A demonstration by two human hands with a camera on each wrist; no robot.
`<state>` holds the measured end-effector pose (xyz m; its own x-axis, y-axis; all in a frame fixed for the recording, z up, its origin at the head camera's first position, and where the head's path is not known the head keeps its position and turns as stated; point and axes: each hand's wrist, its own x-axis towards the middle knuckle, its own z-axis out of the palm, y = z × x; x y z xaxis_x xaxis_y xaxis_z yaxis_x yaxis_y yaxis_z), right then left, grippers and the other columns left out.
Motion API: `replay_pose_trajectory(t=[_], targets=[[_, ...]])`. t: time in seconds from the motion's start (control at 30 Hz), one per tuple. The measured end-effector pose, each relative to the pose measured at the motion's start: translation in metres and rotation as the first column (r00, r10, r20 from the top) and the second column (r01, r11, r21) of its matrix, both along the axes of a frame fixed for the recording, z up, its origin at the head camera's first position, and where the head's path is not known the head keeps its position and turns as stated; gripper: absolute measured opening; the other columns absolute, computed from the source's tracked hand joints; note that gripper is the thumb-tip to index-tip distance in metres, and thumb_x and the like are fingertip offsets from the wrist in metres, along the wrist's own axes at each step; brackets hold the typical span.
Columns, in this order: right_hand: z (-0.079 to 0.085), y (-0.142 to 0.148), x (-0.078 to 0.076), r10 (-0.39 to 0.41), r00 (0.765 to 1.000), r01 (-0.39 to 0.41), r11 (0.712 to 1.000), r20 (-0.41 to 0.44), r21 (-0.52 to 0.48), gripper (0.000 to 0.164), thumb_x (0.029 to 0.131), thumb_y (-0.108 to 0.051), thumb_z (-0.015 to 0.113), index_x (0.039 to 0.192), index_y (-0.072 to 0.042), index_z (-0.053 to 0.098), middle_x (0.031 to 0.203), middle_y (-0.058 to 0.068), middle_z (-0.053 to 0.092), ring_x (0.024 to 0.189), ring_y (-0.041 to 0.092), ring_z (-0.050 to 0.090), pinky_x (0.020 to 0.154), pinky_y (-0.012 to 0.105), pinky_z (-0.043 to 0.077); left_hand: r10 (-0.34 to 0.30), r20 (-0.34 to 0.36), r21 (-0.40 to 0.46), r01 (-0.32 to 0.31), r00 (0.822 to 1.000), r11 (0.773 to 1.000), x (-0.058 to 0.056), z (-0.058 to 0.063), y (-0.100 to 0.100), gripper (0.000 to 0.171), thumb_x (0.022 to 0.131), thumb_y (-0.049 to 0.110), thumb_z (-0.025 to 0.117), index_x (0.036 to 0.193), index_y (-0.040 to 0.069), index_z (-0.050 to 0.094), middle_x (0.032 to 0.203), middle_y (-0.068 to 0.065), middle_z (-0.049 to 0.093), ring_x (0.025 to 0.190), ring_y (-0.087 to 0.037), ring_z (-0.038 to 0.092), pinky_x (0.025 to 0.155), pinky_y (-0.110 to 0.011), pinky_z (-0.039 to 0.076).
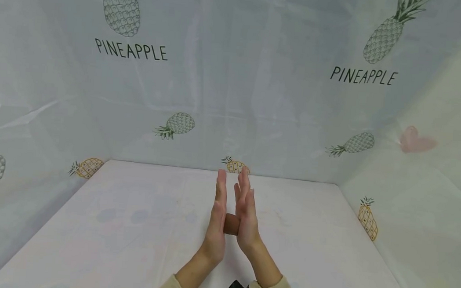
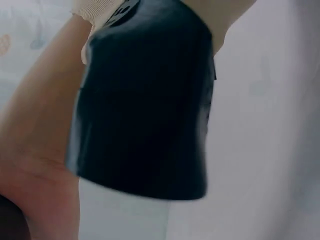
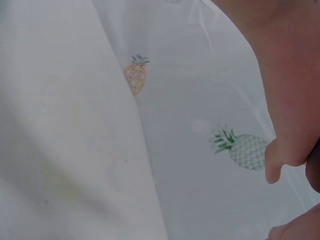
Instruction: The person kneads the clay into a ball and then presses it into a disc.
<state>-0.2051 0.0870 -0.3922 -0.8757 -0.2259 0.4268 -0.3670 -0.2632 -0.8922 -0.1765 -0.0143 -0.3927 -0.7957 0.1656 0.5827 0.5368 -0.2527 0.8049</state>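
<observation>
Head view facing forward-down, close wrist views, pineapple-print sheet (image 1: 242,83) shared by head and right wrist

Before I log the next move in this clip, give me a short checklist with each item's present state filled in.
1. Brown lump between both palms: ok, seen there in the head view.
2. Left hand fingers extended: ok, pointing away from the wearer.
3. Right hand facing the left: ok, palms opposed with a gap at the fingers.
4. Left wrist view unobstructed: not ok, a black casing covers its middle.
5. Pressure on the lump: cannot tell, the pictures show position, not force.
</observation>
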Motion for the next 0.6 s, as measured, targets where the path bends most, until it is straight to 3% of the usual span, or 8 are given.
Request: replay_pose_trajectory(t=[0.1,0.3,0.43,0.6], targets=[[-0.003,-0.005,0.002,0.055,0.998,-0.056,0.998,0.033,0.032,0.063,0.112,-0.056,0.002,0.172,-0.037,-0.002,0.178,-0.002,-0.007,0.164,0.035,-0.003,0.129,0.064,-0.002,0.050,-0.006,-0.012,-0.050,0.999,0.999,-0.002,0.001,-0.004,0.062,0.113,0.046,0.003,0.171,0.030,-0.008,0.177,0.015,-0.010,0.162,-0.009,-0.014,0.125,-0.062,-0.014],[-0.005,-0.019,0.010,0.104,0.995,-0.102,0.991,-0.012,0.090,0.063,0.113,-0.054,0.002,0.172,-0.032,-0.003,0.178,-0.006,-0.006,0.164,0.033,0.001,0.131,0.058,0.000,0.128,0.003,0.001,-0.128,0.992,0.992,-0.011,0.003,-0.017,0.064,0.112,0.053,0.007,0.171,0.032,-0.007,0.177,0.016,-0.011,0.162,-0.009,-0.014,0.127,-0.057,-0.012],[-0.004,-0.025,0.015,0.122,0.992,-0.120,0.990,-0.022,0.078,0.060,0.114,-0.046,0.000,0.172,-0.030,-0.003,0.178,-0.006,-0.008,0.164,0.030,-0.001,0.132,0.054,-0.001,0.174,0.034,0.001,-0.174,0.984,0.985,-0.017,0.004,-0.022,0.062,0.112,0.051,0.011,0.170,0.038,-0.006,0.176,0.020,-0.012,0.162,-0.010,-0.016,0.127,-0.057,-0.012],[-0.003,-0.025,0.017,0.112,0.994,-0.112,0.992,-0.006,0.050,0.060,0.114,-0.045,0.000,0.172,-0.031,-0.005,0.178,-0.005,-0.010,0.164,0.029,-0.004,0.131,0.054,-0.004,0.216,0.066,-0.046,-0.213,0.974,0.976,-0.022,0.003,-0.025,0.063,0.111,0.050,0.013,0.169,0.041,-0.010,0.175,0.021,-0.016,0.160,-0.011,-0.021,0.123,-0.059,-0.019]])
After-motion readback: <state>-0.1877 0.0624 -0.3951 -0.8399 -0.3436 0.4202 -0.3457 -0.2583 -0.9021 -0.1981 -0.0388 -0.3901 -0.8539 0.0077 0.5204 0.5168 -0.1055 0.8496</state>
